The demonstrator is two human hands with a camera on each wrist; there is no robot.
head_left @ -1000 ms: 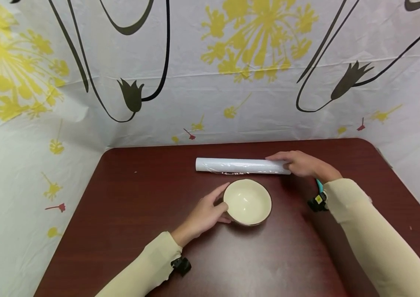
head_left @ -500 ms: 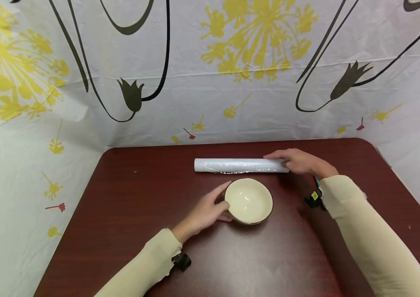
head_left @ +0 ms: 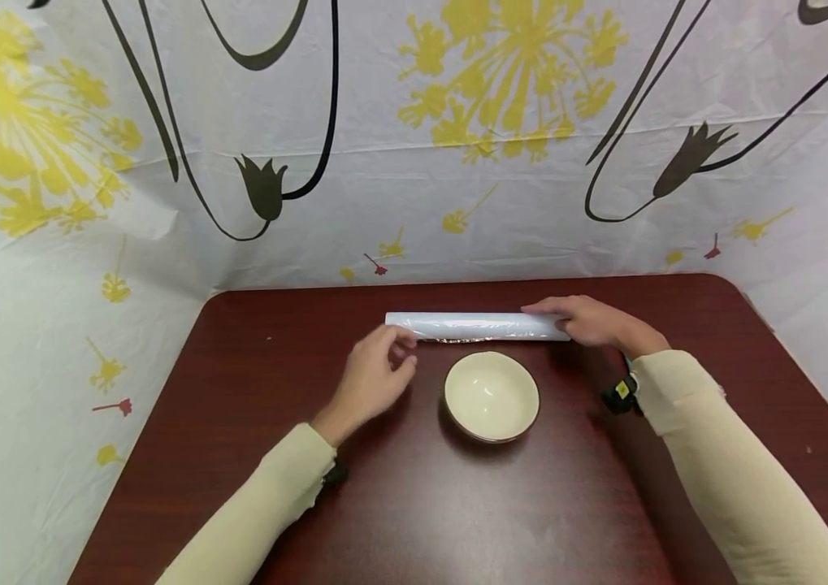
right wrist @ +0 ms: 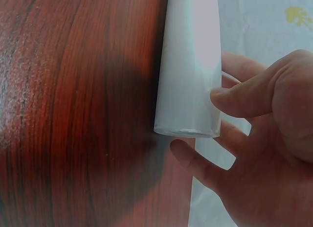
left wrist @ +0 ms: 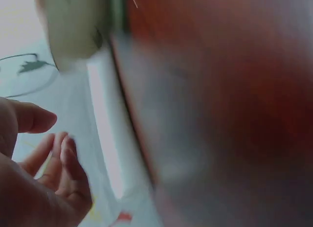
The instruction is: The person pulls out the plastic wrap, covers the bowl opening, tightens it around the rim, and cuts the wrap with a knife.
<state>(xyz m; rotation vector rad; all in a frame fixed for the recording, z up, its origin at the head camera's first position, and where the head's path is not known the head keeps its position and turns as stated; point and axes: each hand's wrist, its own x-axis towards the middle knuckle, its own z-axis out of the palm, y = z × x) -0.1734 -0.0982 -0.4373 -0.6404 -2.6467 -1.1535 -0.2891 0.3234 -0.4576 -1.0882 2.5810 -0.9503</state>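
A white roll of cling film [head_left: 472, 326] lies crosswise near the back of the table. My right hand [head_left: 592, 321] holds its right end; in the right wrist view the thumb [right wrist: 234, 101] presses one side of the roll [right wrist: 188, 75] and other fingers pass behind it. My left hand [head_left: 370, 378] is at the roll's left end, fingers loosely bent, a gap between thumb and fingertips in the blurred left wrist view. Whether it touches the roll I cannot tell. A cream bowl [head_left: 492, 396] with a dark rim stands upright in front of the roll, its inside bare.
The dark red wooden table [head_left: 296, 366] has rounded back corners. A white sheet [head_left: 384, 203] with yellow and dark flower prints hangs behind it and along its sides. Both wrists carry small black cameras.
My left hand has let go of the bowl and moved up and left to the roll's left end. The right hand keeps its hold, and the bowl stays nearly in place.
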